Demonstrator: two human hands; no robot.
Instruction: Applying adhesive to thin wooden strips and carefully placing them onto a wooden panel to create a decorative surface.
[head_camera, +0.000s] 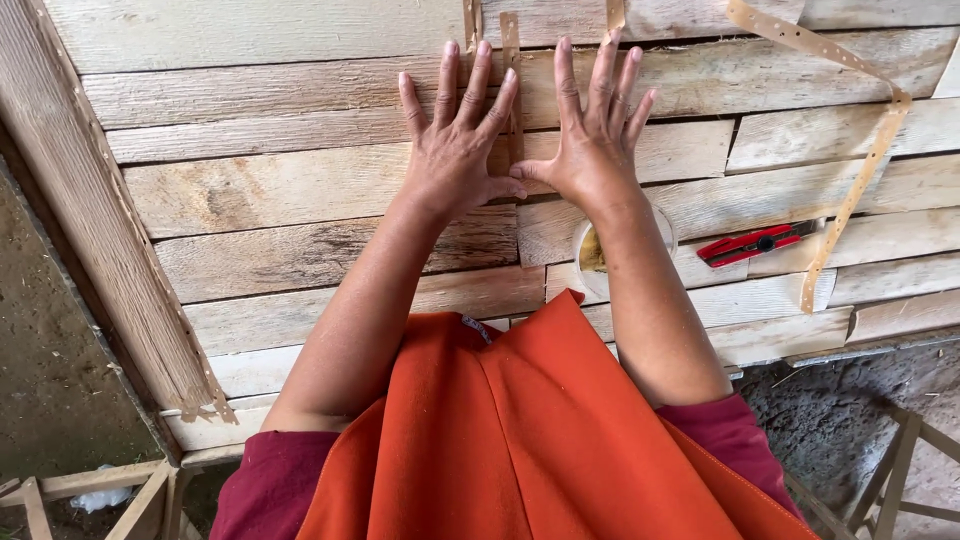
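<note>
Thin wooden strip (514, 110) lying upright between two flat hands on a plank tabletop (300, 200).
Head view: left hand (455, 150) and right hand (592, 140) press down with fingers spread, gripping nothing, thumbs meeting at the strip. A red utility knife (760, 243) and a long perforated strip (860, 170) lie to the right; dirt floor (50, 360) shows below.

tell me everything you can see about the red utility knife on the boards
The red utility knife lies flat on the pale wooden boards, to the right of the right hand and touching neither hand. Its body is red with a dark strip down the middle and a round black knob. It sits slanted, beside a long perforated tan strip. Whether the blade is out cannot be told.
</note>
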